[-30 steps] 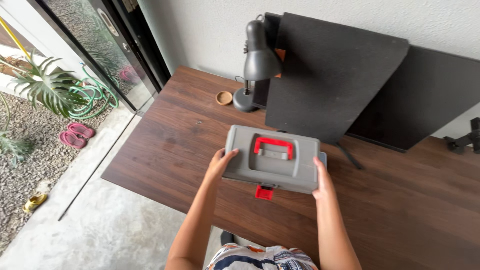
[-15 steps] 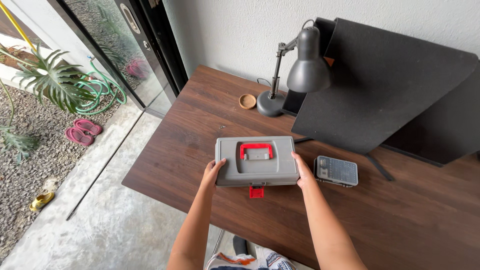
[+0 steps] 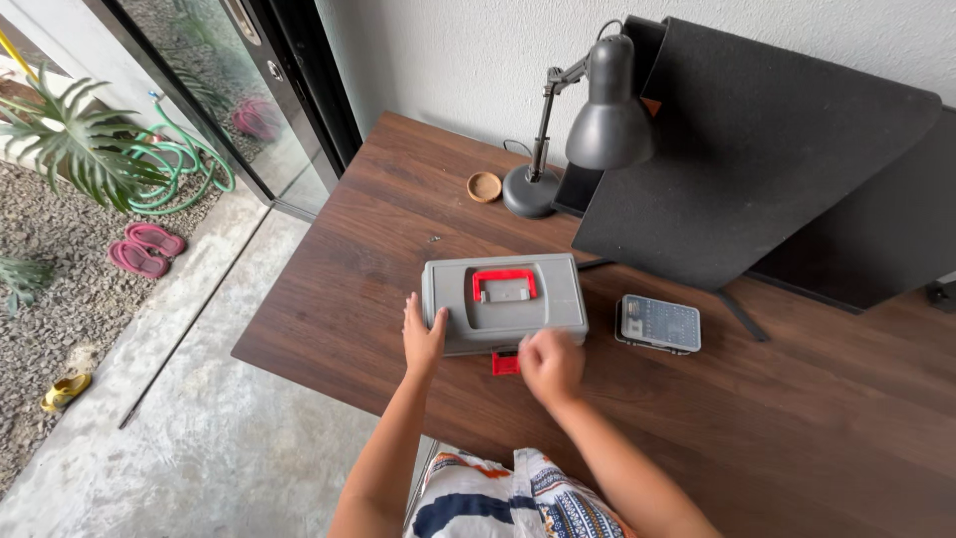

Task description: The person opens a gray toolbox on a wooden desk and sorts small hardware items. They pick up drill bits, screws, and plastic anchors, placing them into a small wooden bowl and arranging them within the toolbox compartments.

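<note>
We see a grey toolbox (image 3: 505, 304) with a red handle (image 3: 504, 284) lying flat on the brown bench (image 3: 797, 418), near its front edge. Our left hand (image 3: 422, 334) presses flat against the box's left end, fingers together and pointing up. Our right hand (image 3: 551, 365) sits at the box's front edge, just beside the red latch (image 3: 505, 363); it is blurred, and we cannot tell whether its fingers are curled or spread. A small clear case (image 3: 658, 324) lies just right of the box. A grey lamp (image 3: 588, 120) stands behind, before black boards (image 3: 757, 149).
</note>
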